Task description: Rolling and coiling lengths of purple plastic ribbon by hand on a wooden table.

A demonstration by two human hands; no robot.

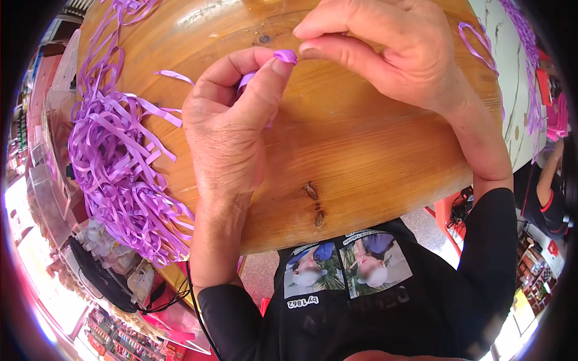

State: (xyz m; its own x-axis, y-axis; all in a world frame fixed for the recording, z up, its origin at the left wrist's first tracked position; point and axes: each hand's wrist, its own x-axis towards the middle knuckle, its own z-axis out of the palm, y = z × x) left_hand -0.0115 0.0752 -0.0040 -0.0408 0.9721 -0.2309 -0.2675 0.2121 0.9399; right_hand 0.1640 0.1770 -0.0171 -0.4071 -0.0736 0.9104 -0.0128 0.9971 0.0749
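My left hand [226, 123] is closed, pinching a folded or knotted bit of purple ribbon [285, 56] between thumb and forefinger. More of that ribbon shows inside the curled fingers and below the palm. Just to its right hovers my right hand [400, 54], thumb and forefinger reaching toward the ribbon with a small gap between their tips. Nothing can be made out between them. A large tangled heap of purple ribbons [120, 174] lies left of my left hand, spilling over the table's edge.
Both hands are above a wooden table [361, 144] with a curved near edge. At the right, a white marbled surface [512, 90] bears more purple ribbons [533, 78]. A black bag [99, 274] sits below the heap. Another person's arm [549, 174] shows at far right, near a red stool [447, 222].
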